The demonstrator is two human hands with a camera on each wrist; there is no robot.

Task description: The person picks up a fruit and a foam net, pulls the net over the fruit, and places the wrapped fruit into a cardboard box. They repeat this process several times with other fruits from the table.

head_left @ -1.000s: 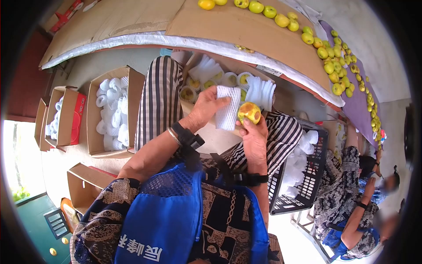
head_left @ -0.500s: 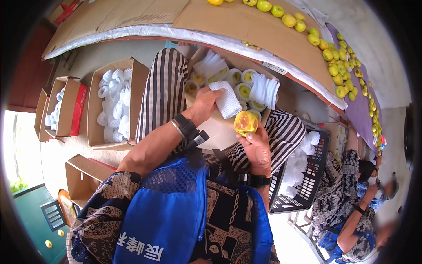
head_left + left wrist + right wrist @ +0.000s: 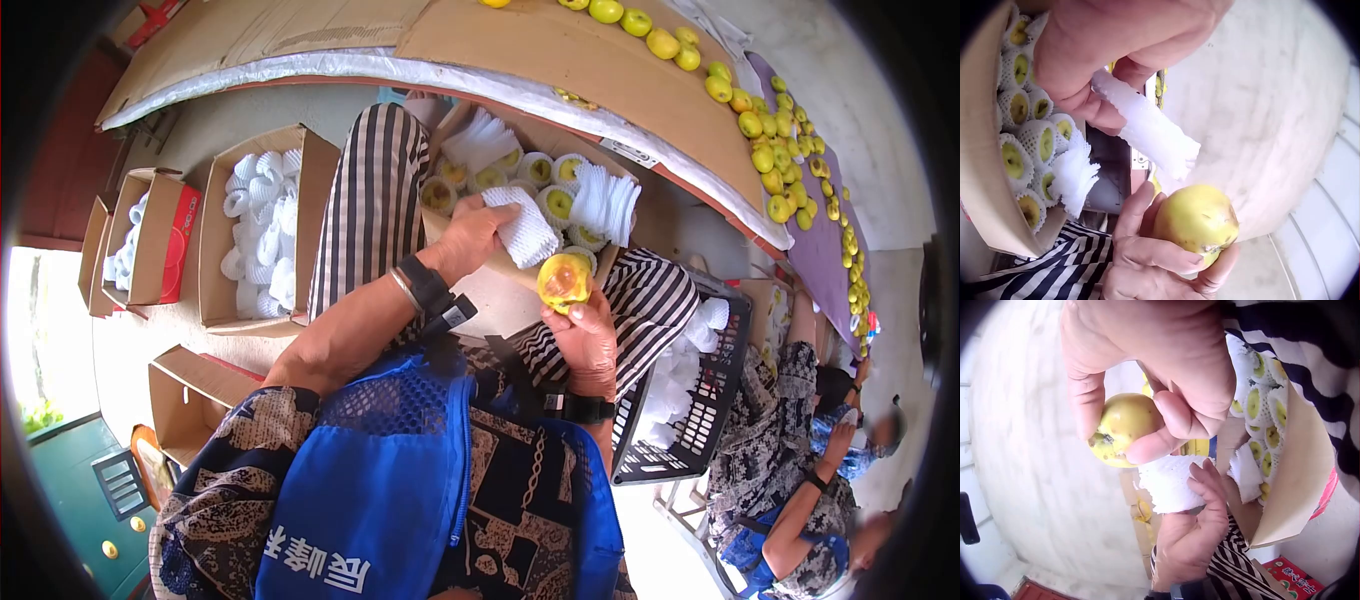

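Observation:
My left hand pinches a white foam net sleeve, which lies tilted in front of the box in the head view. In the left wrist view the sleeve looks flattened, its free end pointing toward the fruit. With fingertips and thumb my right hand holds a yellow-green apple marked by a brownish patch. Specks surround its hollow end in the right wrist view, where the apple is apart from the sleeve's mouth. Between my knees stands a cardboard box of apples in foam nets.
A bundle of foam sleeves lies on the box's right side. Another box of foam nets stands left, and a black crate with more stands right. Loose apples line the cardboard-covered table. Another person sits at right.
The foam sleeve has gone from upright to tilted, over the box's near side. The apple has turned in my right hand and sits slightly lower.

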